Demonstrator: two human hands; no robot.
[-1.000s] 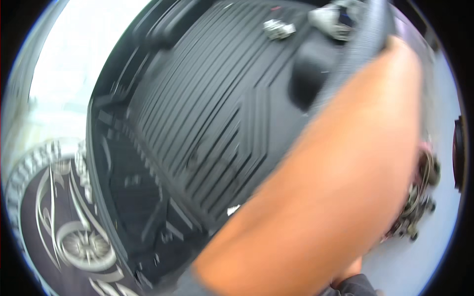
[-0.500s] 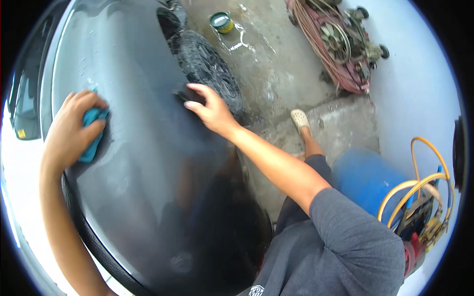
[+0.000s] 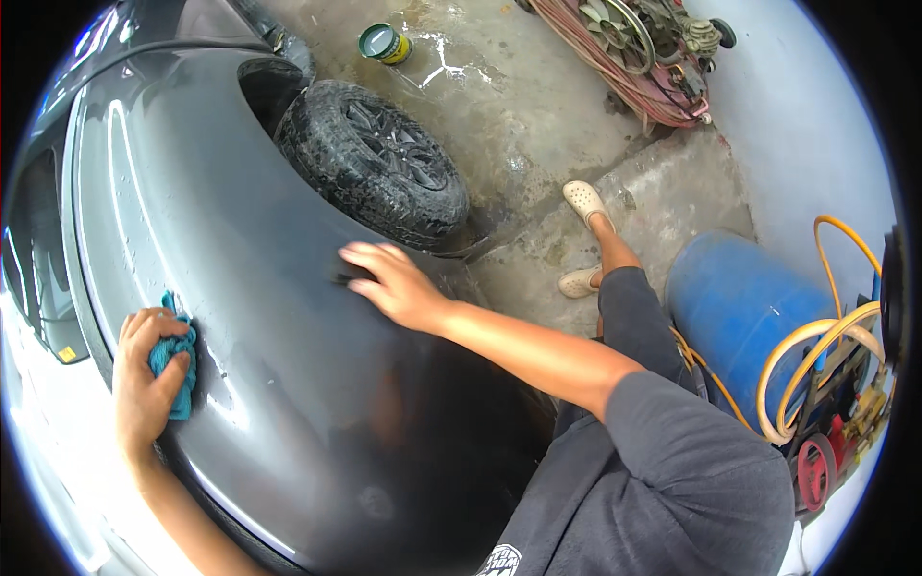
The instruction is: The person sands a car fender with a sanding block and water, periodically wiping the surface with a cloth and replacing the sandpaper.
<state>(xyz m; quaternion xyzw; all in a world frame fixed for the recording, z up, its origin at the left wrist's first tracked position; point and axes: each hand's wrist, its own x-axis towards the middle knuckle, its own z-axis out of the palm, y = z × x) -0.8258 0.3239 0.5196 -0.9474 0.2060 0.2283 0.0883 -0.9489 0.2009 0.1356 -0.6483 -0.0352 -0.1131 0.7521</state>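
A dark grey car body panel (image 3: 259,221), glossy with scattered water drops, curves beneath both hands. At its left edge my left hand (image 3: 142,379) is closed around a bunched teal cloth (image 3: 178,370), which rests against the panel. My right hand (image 3: 399,288) is farther right, over the panel's middle near the wheel. Its thumb and fingers pinch a small black block (image 3: 340,271), slightly blurred by motion and mostly covered by the hand, so its exact kind does not show.
Beyond the panel's right edge, a wet wheel (image 3: 375,158) stands out from the arch. A green and yellow can (image 3: 386,44) is on the wet concrete floor. Machinery with a coiled hose (image 3: 615,72) lies by the wall. A blue barrel (image 3: 744,307) and yellow hose (image 3: 797,336) are at my right.
My right hand has slid the black block toward me over the panel. My left hand keeps its grip on the cloth. The view has shifted, showing the wheel more fully.
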